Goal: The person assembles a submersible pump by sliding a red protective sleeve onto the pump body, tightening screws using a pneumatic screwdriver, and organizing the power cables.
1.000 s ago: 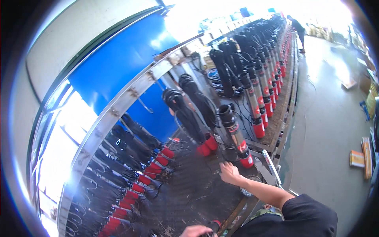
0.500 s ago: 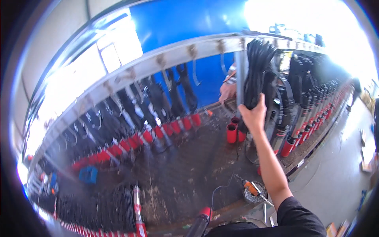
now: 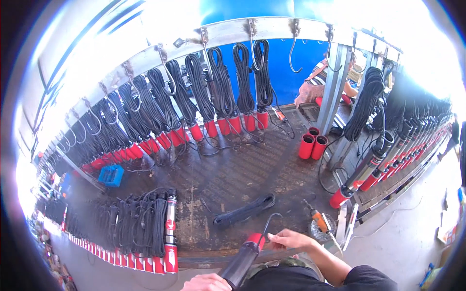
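My left hand [image 3: 208,282], partly cut off by the lower edge, is wrapped round a dark cylinder [image 3: 240,264] with a red end [image 3: 256,238]. A thin black cable [image 3: 268,222] rises from that end and curves over the bench. My right hand [image 3: 290,239] is beside the red end, with thumb and fingers closed on the cable. Ahead of both hands, a bundled coil of black cable [image 3: 245,210] lies on the dark bench [image 3: 208,169].
An orange power tool [image 3: 318,219] lies by a clear bowl [image 3: 326,232] at right. Red cups [image 3: 307,145] stand near a metal post [image 3: 335,92]. Coiled cables [image 3: 223,82] line the hook rail [image 3: 228,36]. A blue crate [image 3: 110,175] is at left. Another person's hand [image 3: 308,92] shows behind.
My right hand has left the hanging black coil by the post and come down to the cable. The coil on the bench and my left hand now show. The view has shifted.
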A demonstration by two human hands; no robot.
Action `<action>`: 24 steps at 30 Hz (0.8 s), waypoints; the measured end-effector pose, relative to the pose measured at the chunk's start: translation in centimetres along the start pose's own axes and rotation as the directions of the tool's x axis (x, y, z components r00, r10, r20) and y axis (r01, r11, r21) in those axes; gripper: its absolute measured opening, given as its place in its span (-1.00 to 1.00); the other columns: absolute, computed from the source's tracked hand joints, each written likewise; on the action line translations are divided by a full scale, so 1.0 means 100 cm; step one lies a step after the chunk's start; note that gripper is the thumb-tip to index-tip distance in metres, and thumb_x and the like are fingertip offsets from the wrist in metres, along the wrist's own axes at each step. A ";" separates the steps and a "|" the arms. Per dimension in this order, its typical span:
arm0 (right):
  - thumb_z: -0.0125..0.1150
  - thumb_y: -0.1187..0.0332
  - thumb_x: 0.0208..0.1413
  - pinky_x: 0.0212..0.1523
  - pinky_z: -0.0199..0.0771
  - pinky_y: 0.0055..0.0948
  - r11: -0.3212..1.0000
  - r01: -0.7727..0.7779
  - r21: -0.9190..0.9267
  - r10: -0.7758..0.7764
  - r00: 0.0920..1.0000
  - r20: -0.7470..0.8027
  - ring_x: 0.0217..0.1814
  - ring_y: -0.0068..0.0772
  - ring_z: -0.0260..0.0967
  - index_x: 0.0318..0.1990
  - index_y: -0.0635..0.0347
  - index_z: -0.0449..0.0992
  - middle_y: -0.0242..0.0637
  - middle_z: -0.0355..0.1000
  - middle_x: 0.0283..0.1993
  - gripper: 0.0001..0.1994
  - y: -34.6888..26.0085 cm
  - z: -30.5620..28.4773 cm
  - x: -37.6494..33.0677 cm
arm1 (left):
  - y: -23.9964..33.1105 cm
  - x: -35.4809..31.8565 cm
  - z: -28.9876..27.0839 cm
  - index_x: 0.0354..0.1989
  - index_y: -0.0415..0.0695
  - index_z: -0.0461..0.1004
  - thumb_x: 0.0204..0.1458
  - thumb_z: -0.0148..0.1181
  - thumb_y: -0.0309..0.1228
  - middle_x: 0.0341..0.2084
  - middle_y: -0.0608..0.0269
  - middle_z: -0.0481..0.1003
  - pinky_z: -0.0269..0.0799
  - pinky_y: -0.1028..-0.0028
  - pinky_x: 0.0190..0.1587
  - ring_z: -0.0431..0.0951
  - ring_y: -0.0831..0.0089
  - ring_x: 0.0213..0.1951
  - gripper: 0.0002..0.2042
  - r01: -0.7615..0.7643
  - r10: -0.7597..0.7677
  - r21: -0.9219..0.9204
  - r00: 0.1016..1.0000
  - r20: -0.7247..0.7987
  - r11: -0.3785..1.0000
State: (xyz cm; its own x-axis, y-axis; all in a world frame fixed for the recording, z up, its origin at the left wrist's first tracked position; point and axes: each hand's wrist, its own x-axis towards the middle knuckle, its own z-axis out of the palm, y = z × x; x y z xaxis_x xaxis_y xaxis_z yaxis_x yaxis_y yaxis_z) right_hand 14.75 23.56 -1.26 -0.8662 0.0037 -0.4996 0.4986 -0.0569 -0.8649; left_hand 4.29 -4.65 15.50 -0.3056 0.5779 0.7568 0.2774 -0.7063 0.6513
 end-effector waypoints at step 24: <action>-0.08 0.19 0.28 -0.06 0.54 -0.11 0.253 0.779 -0.574 -0.923 0.373 0.099 -0.12 0.03 0.54 -0.11 0.18 0.55 -0.05 0.57 -0.18 -0.68 0.094 0.072 0.168 | 0.006 -0.099 -0.104 -0.39 -0.05 0.36 0.04 0.25 -0.24 -0.61 0.30 0.43 0.38 0.38 -0.45 0.50 0.42 -0.58 -0.78 -0.101 0.095 -0.004 0.946 -0.310 0.995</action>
State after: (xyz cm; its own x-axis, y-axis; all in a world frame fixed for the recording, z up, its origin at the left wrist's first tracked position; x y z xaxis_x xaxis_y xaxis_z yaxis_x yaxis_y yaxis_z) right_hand 4.60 15.91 -17.42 -0.7862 -0.0449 0.6163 -0.5301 0.5615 -0.6354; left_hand -2.00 -15.02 7.86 -0.5451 0.3526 0.7606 0.3033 -0.7629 0.5710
